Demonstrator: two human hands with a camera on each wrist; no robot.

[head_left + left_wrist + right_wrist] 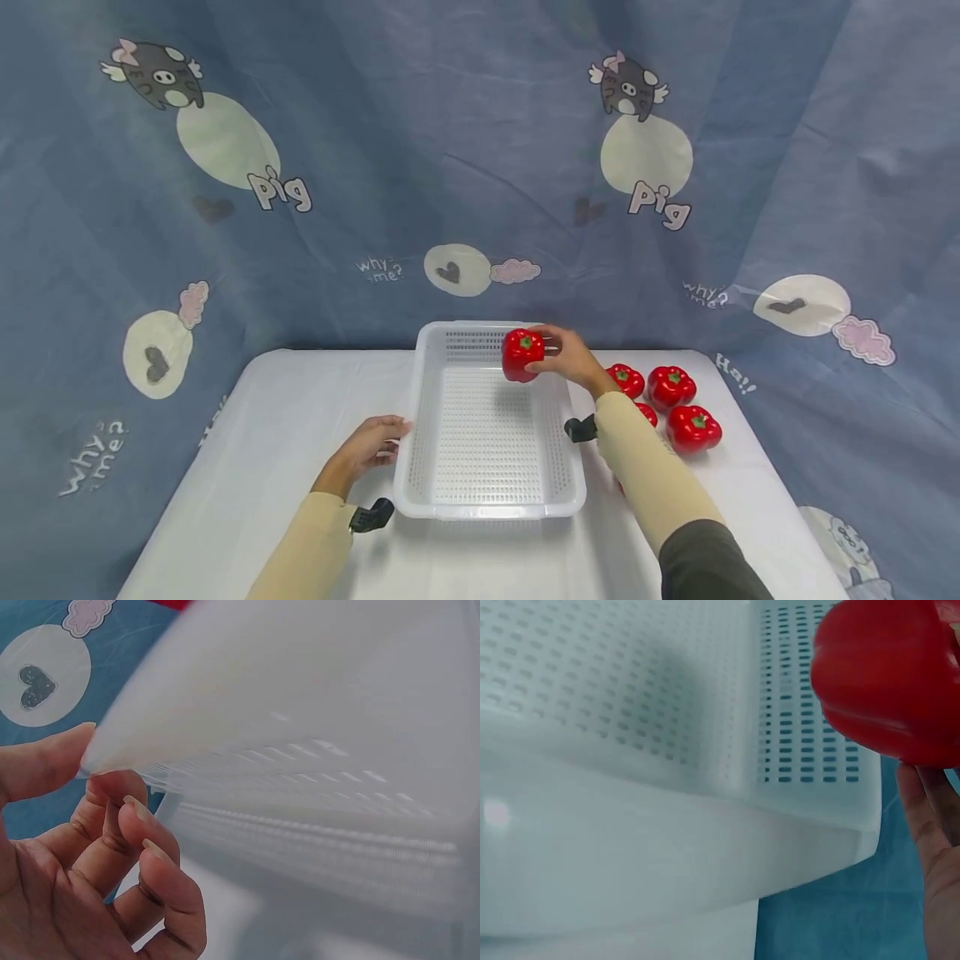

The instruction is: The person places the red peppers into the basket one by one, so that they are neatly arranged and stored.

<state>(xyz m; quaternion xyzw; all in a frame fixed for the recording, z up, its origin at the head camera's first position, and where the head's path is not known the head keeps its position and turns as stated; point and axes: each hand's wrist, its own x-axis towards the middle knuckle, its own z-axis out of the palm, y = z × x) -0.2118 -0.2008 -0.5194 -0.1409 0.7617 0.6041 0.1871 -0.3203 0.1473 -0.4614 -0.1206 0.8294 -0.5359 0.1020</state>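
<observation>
A white perforated plastic basket (487, 511) stands on the table, with nothing lying in it. Over its far right corner, my right hand (573, 360) grips a red bell pepper (517, 360) from the right side, stem facing up. The right wrist view shows this bell pepper (892, 679) large, above the slotted end wall, with fingers (922, 817) against it. At the basket's left side, my left hand (367, 450) pinches the rim between thumb and index finger, as the left wrist view shows; its other fingers (176, 896) curl below the rim.
Several more red bell peppers (693, 428) are grouped on the table right of the basket, partly hidden by my right forearm. The white-covered table (322, 383) ends at a blue patterned curtain (480, 167) behind. Dark cameras sit on both wrists.
</observation>
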